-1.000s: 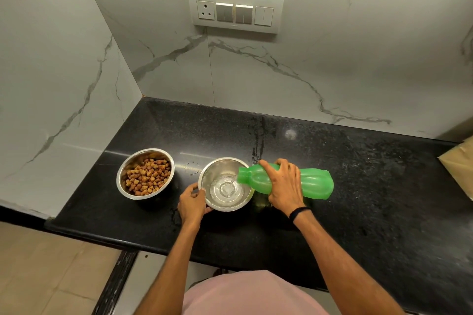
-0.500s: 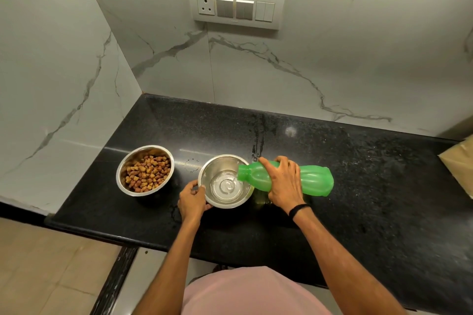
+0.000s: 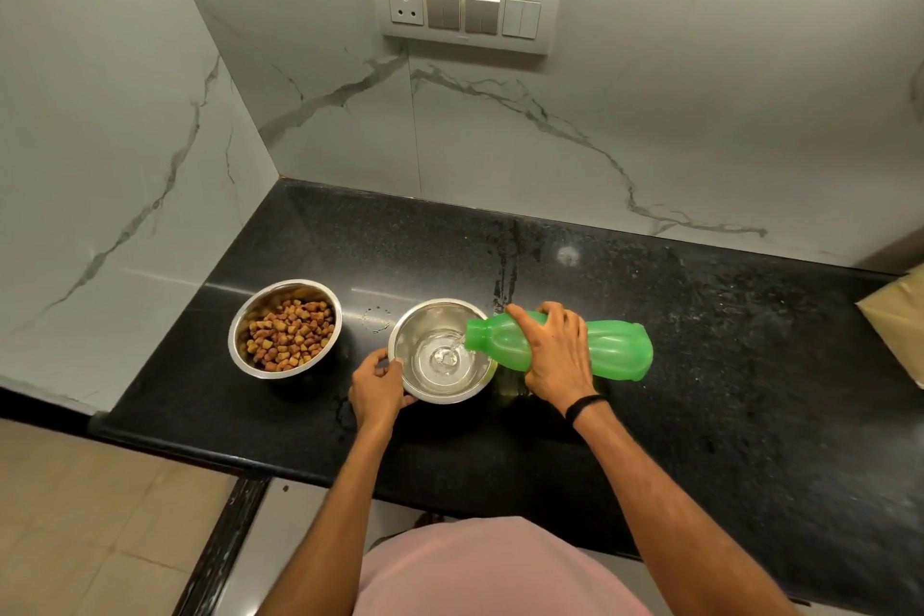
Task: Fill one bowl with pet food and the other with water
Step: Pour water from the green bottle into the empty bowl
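Right hand grips green bottle tipped sideways, water streaming into steel bowl (left hand grasps near-left rim); kibble bowl left.

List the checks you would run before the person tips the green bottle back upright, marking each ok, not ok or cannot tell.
1. The food bowl holds pet food: ok.
2. The mouth of the green bottle is over the water bowl, and the water stream lands inside: ok.
3. The left hand grips the water bowl's near rim: ok.
4. The right hand grips the green bottle round its middle: ok.
5. The water bowl is full enough: not ok, only a shallow pool at the bottom.
6. Water remains in the green bottle: cannot tell.
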